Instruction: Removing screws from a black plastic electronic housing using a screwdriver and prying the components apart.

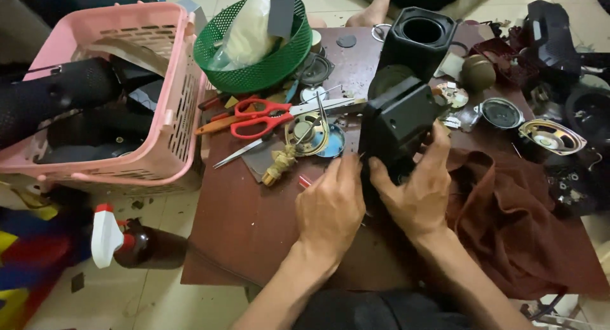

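Note:
Both my hands grip a black plastic speaker housing (399,117) held over the brown table (248,222). My left hand (330,206) wraps its lower left side with the thumb against it. On the housing's lower right, my right hand (419,190) clasps it, fingers curled up along that edge. A round opening on the housing faces away from me. The part of it under my palms is hidden.
Red-handled scissors (264,117), a bare speaker driver (307,133), tweezers (238,153) and a second black housing (419,37) lie behind. A pink basket (159,95) and green basket (254,63) stand left. Dark red cloth (508,222) covers the right side, with more drivers (551,136).

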